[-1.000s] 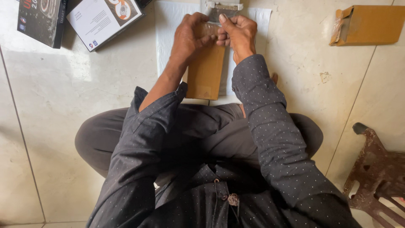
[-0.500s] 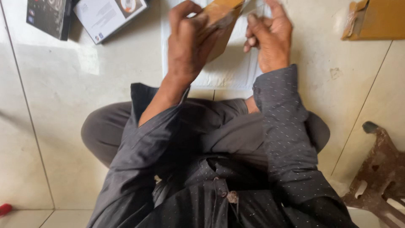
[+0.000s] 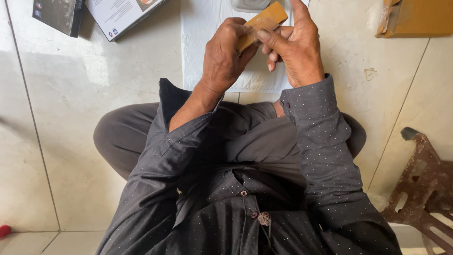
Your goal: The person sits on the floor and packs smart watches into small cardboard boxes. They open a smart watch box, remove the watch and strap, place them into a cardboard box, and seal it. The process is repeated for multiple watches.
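Brown card box (image 3: 264,21) gripped btwn L hand (image 3: 226,56) & R hand (image 3: 295,47).

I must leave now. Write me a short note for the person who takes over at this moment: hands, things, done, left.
Left hand: grips the small flat brown cardboard box, raised over the lap.
Right hand: fingers at the box's near end, thumb on a clear film there.
White cloth lies on the tiled floor ahead; a grey device rests on it.
Done: box picked up.
Left: box appears not yet open.
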